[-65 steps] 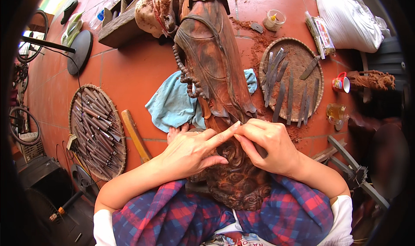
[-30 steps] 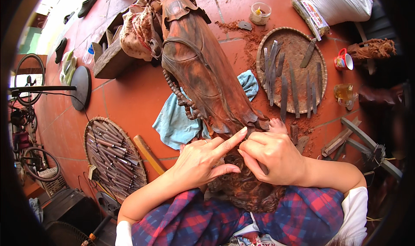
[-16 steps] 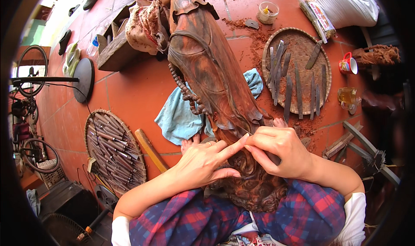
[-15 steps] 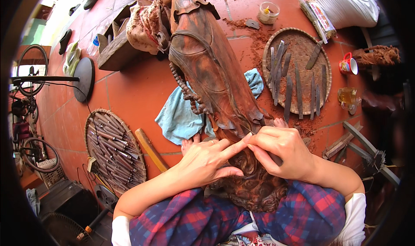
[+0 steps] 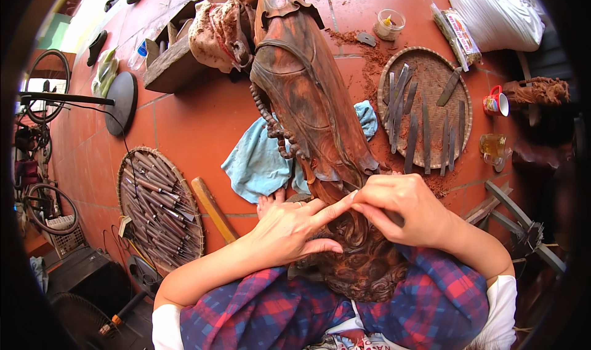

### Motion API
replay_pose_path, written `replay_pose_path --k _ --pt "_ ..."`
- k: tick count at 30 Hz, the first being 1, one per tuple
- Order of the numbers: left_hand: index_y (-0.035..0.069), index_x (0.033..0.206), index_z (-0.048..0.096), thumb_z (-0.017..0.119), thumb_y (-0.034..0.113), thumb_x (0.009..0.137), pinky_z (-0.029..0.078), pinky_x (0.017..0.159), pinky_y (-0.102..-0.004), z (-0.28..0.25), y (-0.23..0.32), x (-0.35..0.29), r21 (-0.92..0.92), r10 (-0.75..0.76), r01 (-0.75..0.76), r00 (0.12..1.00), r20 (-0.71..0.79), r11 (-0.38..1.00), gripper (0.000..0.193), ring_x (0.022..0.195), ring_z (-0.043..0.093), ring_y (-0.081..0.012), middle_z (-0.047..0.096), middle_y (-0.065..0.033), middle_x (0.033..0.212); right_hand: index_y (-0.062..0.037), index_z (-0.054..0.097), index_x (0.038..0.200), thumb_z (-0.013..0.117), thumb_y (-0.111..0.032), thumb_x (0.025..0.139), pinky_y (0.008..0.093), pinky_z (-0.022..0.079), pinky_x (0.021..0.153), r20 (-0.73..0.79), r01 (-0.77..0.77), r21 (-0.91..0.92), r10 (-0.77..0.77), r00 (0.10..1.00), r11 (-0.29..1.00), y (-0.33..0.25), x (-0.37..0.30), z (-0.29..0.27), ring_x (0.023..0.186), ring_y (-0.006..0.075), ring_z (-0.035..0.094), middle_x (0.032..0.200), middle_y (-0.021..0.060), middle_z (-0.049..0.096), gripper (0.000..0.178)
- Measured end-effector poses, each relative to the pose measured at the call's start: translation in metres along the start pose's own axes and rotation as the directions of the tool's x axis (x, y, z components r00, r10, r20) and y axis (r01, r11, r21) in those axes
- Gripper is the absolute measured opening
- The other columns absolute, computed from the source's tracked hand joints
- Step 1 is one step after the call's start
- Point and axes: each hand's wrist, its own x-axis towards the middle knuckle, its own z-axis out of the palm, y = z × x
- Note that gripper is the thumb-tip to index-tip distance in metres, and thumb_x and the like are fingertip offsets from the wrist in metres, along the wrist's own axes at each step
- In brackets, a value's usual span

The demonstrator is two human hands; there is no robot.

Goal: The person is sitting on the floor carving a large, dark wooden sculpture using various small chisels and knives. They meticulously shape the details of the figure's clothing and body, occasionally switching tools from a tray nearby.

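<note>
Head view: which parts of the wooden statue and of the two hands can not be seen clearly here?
- Wooden statue: its top is cut off by the upper edge; its carved lower end is partly hidden under the left hand and the right hand.
- Right hand: its fingertips are curled under, so any small tool there is hidden.
- Woven tray of blades: their tips are too small to tell.

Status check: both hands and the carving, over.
Left hand flat on the carved wooden statue, forefinger out. Right hand pinched at the same spot; any tool hidden. Blue cloth lies beside the statue, nothing blocking the hands.
</note>
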Motion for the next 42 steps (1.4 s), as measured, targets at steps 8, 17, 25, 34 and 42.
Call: replay_pose_path --k 8,17,25,34,42 --pt "0.014 0.145 0.046 0.065 0.058 0.082 0.047 0.061 -0.0404 0.007 0.001 -0.002 0.034 0.017 -0.015 0.999 -0.046 0.999 0.079 0.068 0.060 -0.0288 0.055 -0.0091 0.085 -0.0001 0.067 0.092 0.067 -0.004 0.083 0.0394 0.053 0.065 0.081 0.016 0.006 -0.016 0.997 1.000 -0.001 0.005 -0.010 0.074 0.0333 0.066 0.081 0.0142 0.066 0.009" --pt "0.020 0.154 0.033 0.063 0.055 0.085 0.048 0.059 -0.0393 0.004 0.000 -0.002 0.021 -0.002 0.004 0.997 -0.072 1.000 0.083 0.069 0.064 -0.0276 0.057 -0.0083 0.080 -0.0026 0.068 0.095 0.067 -0.003 0.085 0.0356 0.052 0.063 -0.037 0.046 -0.073 -0.049 0.998 0.996 0.002 0.000 0.006 0.072 0.0300 0.066 0.082 0.0121 0.066 0.011" --pt "0.023 0.156 0.031 0.064 0.053 0.084 0.047 0.058 -0.0392 0.009 -0.008 -0.005 -0.018 -0.004 0.002 0.996 -0.089 1.000 0.084 0.066 0.061 -0.0274 0.054 -0.0078 0.076 -0.0009 0.069 0.098 0.068 -0.002 0.083 0.0364 0.049 0.059 -0.046 0.018 -0.252 -0.031 0.998 0.967 -0.011 -0.001 0.016 0.066 0.0284 0.064 0.078 0.0114 0.065 0.015" --pt "0.023 0.155 0.031 0.066 0.051 0.083 0.047 0.057 -0.0396 0.011 -0.008 -0.007 -0.094 0.001 -0.014 0.990 -0.140 0.995 0.084 0.065 0.060 -0.0280 0.053 -0.0086 0.076 0.0007 0.067 0.096 0.069 0.002 0.081 0.0364 0.050 0.059 -0.048 0.032 -0.225 -0.044 0.998 0.974 -0.012 0.002 0.012 0.066 0.0295 0.063 0.078 0.0128 0.064 0.015" --pt "0.022 0.153 0.036 0.065 0.052 0.084 0.047 0.059 -0.0396 0.013 -0.010 -0.006 -0.061 0.007 -0.019 0.982 -0.187 0.998 0.081 0.066 0.061 -0.0287 0.054 -0.0082 0.076 0.0010 0.067 0.095 0.068 0.001 0.081 0.0369 0.050 0.060 -0.046 -0.005 -0.275 -0.008 0.999 0.961 -0.020 0.006 0.015 0.067 0.0301 0.063 0.077 0.0129 0.063 0.014"
